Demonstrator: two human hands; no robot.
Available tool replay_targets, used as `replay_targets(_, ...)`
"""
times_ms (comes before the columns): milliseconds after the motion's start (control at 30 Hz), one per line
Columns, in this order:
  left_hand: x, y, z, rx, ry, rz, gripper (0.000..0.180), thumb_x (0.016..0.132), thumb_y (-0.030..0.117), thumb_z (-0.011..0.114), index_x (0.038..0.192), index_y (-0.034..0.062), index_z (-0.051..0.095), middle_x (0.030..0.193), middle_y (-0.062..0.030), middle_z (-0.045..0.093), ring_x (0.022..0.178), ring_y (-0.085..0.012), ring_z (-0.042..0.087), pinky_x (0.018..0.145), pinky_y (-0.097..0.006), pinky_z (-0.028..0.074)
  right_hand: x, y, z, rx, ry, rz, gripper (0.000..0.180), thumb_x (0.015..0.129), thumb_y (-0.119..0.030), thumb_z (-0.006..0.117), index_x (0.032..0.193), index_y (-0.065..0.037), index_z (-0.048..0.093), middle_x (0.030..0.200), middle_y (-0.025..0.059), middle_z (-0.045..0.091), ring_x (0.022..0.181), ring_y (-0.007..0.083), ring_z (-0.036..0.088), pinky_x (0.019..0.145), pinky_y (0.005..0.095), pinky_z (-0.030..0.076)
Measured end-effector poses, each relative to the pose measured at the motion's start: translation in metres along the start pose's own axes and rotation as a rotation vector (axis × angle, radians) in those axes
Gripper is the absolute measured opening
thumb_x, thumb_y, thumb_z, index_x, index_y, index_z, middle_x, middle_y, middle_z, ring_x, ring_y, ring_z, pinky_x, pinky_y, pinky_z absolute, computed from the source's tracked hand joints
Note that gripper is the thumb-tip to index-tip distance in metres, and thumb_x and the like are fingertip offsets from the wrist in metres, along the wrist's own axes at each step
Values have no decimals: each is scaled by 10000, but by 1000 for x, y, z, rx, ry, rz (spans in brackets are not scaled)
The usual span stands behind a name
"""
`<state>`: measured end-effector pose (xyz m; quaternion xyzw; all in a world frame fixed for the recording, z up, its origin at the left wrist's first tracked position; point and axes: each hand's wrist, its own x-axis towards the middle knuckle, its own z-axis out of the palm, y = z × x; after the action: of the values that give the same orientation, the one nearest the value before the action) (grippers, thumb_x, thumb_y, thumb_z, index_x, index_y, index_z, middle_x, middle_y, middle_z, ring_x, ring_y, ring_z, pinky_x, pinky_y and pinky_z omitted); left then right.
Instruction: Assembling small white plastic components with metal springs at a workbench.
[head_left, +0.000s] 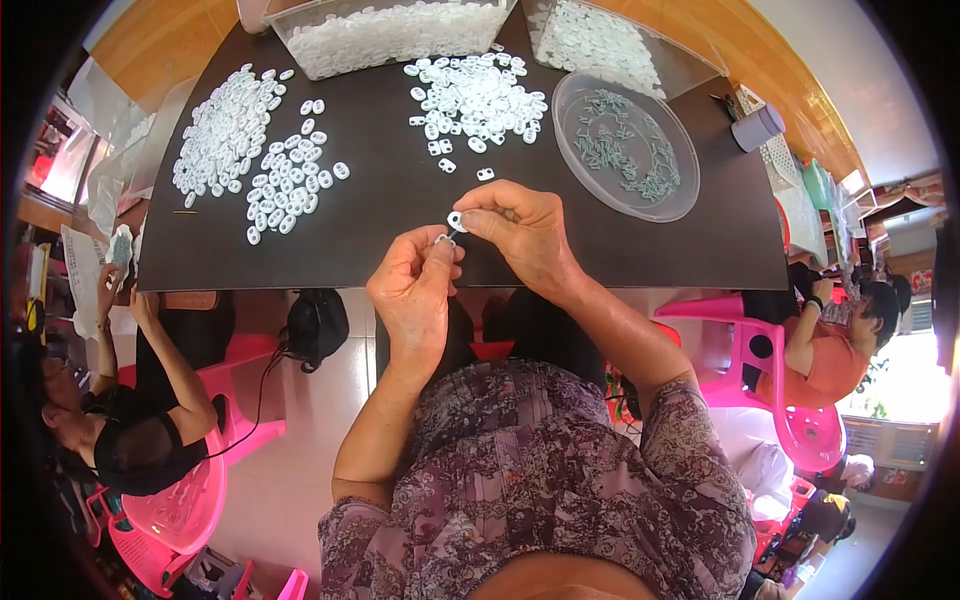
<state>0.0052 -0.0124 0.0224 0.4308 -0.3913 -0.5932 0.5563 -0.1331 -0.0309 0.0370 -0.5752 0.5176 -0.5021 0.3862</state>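
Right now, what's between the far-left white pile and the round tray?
Head view: a smaller white cluster, then bare dark tabletop, then the middle white pile.

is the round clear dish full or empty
Neither, only partly filled: small grey pieces lie scattered in the round dish, with bare patches of its bottom showing.

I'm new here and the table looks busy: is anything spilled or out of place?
Nothing looks spilled. One small oddity: a thin yellowish strip lies alone near the left pile of white pieces, unlike the pieces beside it; what it is, I can't tell.
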Motion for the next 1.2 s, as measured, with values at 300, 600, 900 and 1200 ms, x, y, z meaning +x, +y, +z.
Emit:
replay_targets(300,0,-3,-1,-3,4,11,124,860,4,563,964,-51,602,767,-83,639,595,-87,561,489,-186,439,-3,3,1,-10,-10,7,88,810,-23,636,890,6,656,775,5,622,710,45,528,628,206,429)
replay_targets(600,-1,-2,1,23,20,7,104,860,11,568,944,-34,610,754,-55,627,596,-64,545,492,-171,423,-6,2,3,-131,21,-108,92,810,-19,625,895,4,652,796,20,608,729,62,542,636,215,435)
replay_targets(900,-1,-7,0,-79,-47,27,206,875,4,552,1078,-26,560,784,-42,609,635,-66,537,527,-172,426,-11,5,4,-154,1,-151,114,799,19,598,903,14,644,791,39,587,710,83,542,620,224,434)
replay_targets(1200,1,-11,3,-126,-104,75,238,871,20,571,1100,-47,576,793,-49,613,643,-94,555,526,-198,446,-14,-2,2,-4,-38,2,96,827,19,575,903,22,634,826,39,595,753,81,569,665,229,469)
